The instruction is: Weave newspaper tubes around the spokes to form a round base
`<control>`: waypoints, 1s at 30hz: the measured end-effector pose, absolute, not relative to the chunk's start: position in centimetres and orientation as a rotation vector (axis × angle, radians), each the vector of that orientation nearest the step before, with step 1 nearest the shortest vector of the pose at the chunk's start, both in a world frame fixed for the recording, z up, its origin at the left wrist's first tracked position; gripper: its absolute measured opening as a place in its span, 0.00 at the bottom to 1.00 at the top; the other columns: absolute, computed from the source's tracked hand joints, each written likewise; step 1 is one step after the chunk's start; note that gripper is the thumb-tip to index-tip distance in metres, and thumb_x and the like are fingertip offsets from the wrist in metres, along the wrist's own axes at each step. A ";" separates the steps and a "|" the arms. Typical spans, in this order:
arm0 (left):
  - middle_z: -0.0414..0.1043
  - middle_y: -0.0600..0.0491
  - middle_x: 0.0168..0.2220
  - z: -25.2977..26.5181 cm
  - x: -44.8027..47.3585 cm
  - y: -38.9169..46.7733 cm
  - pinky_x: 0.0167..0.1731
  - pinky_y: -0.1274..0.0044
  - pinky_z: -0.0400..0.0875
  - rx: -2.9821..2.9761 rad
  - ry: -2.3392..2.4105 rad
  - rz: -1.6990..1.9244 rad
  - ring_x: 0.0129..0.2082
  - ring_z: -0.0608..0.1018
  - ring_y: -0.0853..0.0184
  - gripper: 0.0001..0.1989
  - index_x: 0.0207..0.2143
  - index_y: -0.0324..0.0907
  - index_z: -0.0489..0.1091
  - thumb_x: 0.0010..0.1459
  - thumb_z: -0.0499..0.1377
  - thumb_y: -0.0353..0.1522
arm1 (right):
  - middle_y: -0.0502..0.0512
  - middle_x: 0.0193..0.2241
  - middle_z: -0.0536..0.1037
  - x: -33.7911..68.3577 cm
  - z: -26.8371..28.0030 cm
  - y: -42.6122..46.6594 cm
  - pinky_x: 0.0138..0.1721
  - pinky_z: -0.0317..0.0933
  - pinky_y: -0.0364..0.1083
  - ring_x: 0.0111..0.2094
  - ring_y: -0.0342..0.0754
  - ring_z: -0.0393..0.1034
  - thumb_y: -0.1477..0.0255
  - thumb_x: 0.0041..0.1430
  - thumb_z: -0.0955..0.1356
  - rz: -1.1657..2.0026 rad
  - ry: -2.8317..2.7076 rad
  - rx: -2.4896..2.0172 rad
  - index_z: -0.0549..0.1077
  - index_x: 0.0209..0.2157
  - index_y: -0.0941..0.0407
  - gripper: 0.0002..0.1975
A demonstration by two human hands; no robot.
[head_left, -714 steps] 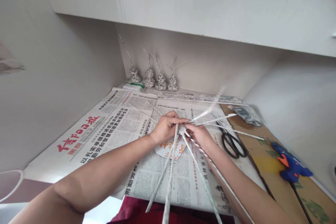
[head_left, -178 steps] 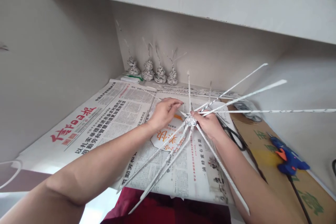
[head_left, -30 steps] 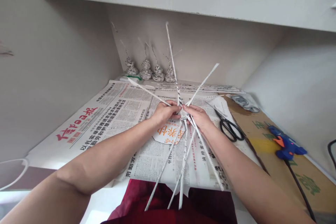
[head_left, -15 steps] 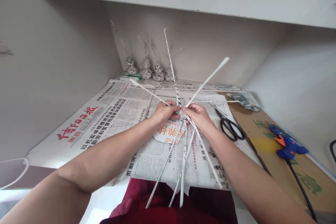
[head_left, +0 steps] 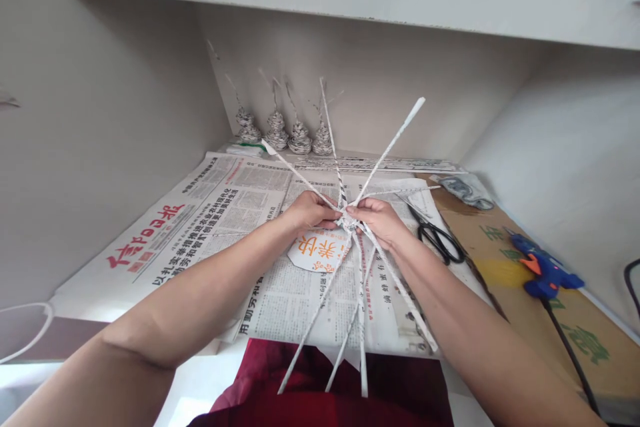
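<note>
Between my hands is a small woven paper centre (head_left: pixel 349 219), with several rolled newspaper sticks (head_left: pixel 395 144) fanning out from it in all directions. My left hand (head_left: pixel 315 209) pinches its left side, thumb and fingers closed. On the right side, my right hand (head_left: pixel 379 219) grips it, the thumb lying on top near the middle. Some sticks point away toward the back wall, and others hang toward my lap. Just below the weave lies a white rounded card (head_left: pixel 314 252) with orange characters. My fingertips partly hide the weave.
Newspaper sheets (head_left: pixel 200 213) cover the table. Black-handled scissors (head_left: pixel 440 243) lie at the right, near a blue glue gun (head_left: pixel 547 270) on cardboard (head_left: pixel 595 327). A crumpled cloth (head_left: pixel 467 192) is behind them. Several woven gourds (head_left: pixel 277 131) and a bundle of paper sticks (head_left: pixel 380 164) are at the back.
The weave has turned and tilted slightly in my hands, so the far sticks lean lower and the near ones are spread wider. My left fingers have shifted a little; both hands keep hold.
</note>
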State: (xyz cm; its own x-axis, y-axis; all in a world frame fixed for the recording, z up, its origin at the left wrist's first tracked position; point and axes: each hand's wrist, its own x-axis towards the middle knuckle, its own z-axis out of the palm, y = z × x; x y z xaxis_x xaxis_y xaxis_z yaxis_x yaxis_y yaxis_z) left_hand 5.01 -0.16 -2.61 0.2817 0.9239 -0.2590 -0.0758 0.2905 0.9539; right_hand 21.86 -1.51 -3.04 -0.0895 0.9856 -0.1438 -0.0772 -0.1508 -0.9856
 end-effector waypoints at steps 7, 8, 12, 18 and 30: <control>0.71 0.55 0.19 -1.9 5.4 -0.7 0.24 0.81 0.73 1.123 1.155 0.898 0.19 0.74 0.72 0.08 0.26 0.34 0.73 0.41 0.65 0.19 | 0.48 0.17 0.73 21.8 -3.1 -1.4 0.15 0.57 0.39 0.15 0.38 0.63 0.66 0.30 0.78 1.450 -1.189 -1.180 0.73 0.22 0.59 0.18; 0.70 0.56 0.18 -1.8 5.4 -0.8 0.23 0.81 0.73 1.133 1.179 0.897 0.18 0.74 0.73 0.09 0.27 0.34 0.72 0.41 0.65 0.18 | 0.49 0.17 0.73 21.8 -3.2 -1.4 0.15 0.57 0.39 0.15 0.39 0.62 0.66 0.29 0.78 1.450 -1.200 -1.188 0.73 0.22 0.60 0.18; 0.68 0.58 0.16 -2.1 5.5 -0.9 0.21 0.82 0.71 1.108 1.182 0.911 0.16 0.73 0.73 0.11 0.27 0.35 0.70 0.40 0.65 0.18 | 0.48 0.17 0.73 21.9 -3.3 -1.4 0.15 0.57 0.39 0.16 0.39 0.63 0.65 0.30 0.78 1.421 -1.218 -1.213 0.73 0.23 0.59 0.18; 0.72 0.55 0.20 -2.9 5.8 -0.7 0.25 0.81 0.74 0.933 1.069 0.924 0.20 0.76 0.71 0.13 0.28 0.35 0.68 0.40 0.66 0.17 | 0.50 0.20 0.76 21.8 -3.6 -1.3 0.20 0.61 0.41 0.20 0.42 0.67 0.66 0.30 0.78 1.372 -1.192 -1.207 0.73 0.25 0.59 0.18; 0.68 0.57 0.18 -2.9 6.0 -0.9 0.23 0.80 0.75 0.928 1.092 0.951 0.19 0.75 0.72 0.14 0.24 0.36 0.65 0.39 0.69 0.24 | 0.47 0.16 0.70 21.9 -2.2 -1.8 0.19 0.65 0.42 0.16 0.41 0.64 0.61 0.40 0.75 1.493 -1.174 -1.277 0.70 0.24 0.57 0.16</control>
State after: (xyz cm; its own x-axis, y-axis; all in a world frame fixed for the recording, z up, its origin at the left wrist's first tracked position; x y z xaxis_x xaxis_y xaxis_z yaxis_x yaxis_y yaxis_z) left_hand 6.03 -0.94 -2.87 0.1859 0.9403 -0.2849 -0.1532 0.3142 0.9369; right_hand 21.94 -1.77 -2.16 -0.1413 0.9659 -0.2172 -0.0170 -0.2217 -0.9750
